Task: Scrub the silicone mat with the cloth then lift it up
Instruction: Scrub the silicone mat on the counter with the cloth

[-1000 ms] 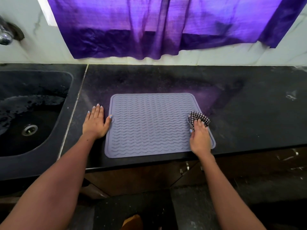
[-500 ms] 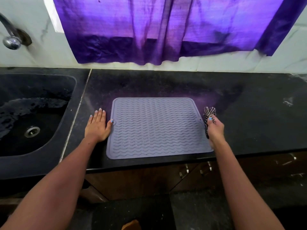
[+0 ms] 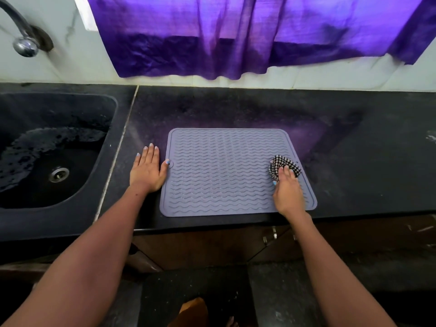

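Cloth pressed onto the mat's right side, mat flat on the black stone counter [image 3: 354, 149].

The right hand [image 3: 288, 192] bunches the black-and-white checked cloth [image 3: 283, 167] under curled fingers on the grey ridged silicone mat [image 3: 221, 171]; the left hand [image 3: 147, 169] lies flat, fingers straight, thumb touching the mat's left edge.

We see a black stone countertop [image 3: 354, 161] with a dark sink [image 3: 28, 220] set into its left end, a metal drain [image 3: 59, 174] at the basin's bottom. A chrome tap [image 3: 22, 38] juts from the pale wall, and a purple curtain [image 3: 247, 31] hangs behind.
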### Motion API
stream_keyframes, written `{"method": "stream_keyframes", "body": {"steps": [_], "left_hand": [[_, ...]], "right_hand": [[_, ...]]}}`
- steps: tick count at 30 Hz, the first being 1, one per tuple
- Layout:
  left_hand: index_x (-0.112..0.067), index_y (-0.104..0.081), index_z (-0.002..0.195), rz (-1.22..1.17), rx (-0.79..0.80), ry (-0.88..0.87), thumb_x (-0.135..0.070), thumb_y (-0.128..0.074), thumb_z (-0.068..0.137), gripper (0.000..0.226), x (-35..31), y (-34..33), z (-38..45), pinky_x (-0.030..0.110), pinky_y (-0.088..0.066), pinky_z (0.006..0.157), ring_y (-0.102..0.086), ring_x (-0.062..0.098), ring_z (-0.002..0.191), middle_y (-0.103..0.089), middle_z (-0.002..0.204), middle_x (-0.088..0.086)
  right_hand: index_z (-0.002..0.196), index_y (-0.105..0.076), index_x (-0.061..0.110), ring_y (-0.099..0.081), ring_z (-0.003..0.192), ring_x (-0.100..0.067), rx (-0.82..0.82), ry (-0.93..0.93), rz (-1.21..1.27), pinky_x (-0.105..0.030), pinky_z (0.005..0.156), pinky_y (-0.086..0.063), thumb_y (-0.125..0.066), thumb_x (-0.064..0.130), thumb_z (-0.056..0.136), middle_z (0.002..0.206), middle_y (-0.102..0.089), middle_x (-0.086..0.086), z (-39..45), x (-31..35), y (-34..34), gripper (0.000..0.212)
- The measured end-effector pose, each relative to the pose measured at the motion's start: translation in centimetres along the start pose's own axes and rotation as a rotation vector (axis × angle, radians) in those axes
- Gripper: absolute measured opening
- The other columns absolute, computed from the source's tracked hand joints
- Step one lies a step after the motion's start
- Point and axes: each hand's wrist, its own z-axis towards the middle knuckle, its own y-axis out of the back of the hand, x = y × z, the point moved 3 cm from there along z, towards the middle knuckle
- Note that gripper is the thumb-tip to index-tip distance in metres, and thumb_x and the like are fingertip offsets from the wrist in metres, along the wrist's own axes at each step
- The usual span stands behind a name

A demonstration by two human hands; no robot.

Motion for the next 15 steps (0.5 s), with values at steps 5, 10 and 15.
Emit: {"method": "stream_keyframes", "body": {"steps": [5,10,15], "left_hand": [[-0.006,-0.005,0.150,0.006,0.045,0.003,-0.045,-0.015,0.100,0.064,-0.2,0.2,-0.3,0.038,0.004,0.119,0.004,0.021,0.147,0.002,0.159,0.009],[-0.006,-0.005,0.150,-0.001,0.039,-0.003,-0.044,-0.015,0.100,0.064,-0.1,0.1,-0.7,0.038,0.004,0.119,0.003,0.022,0.147,0.001,0.159,0.009],[-0.006,-0.005,0.150,0.019,0.041,-0.002,-0.044,-0.015,0.100,0.064,-0.2,0.1,-0.7,0.037,0.005,0.119,0.004,0.021,0.147,0.002,0.159,0.009]], "right_hand": [[0.138,-0.041,0.008,-0.046,0.125,-0.033,0.018,-0.285,0.470,-0.036,0.101,-0.037,-0.039,0.012,0.097,0.139,-0.048,-0.016,1.2,1.4,3.7,0.041],[0.143,-0.031,0.010,-0.041,0.132,-0.027,-0.091,-0.124,0.363,-0.036,0.110,-0.035,-0.044,0.002,0.092,0.151,-0.031,-0.011,-2.6,6.6,1.6,0.054],[0.148,-0.014,0.004,-0.005,0.146,-0.024,-0.008,0.133,-0.071,-0.032,0.118,0.002,-0.036,0.006,0.095,0.157,-0.009,-0.013,-3.8,7.2,-2.9,0.058]]}}
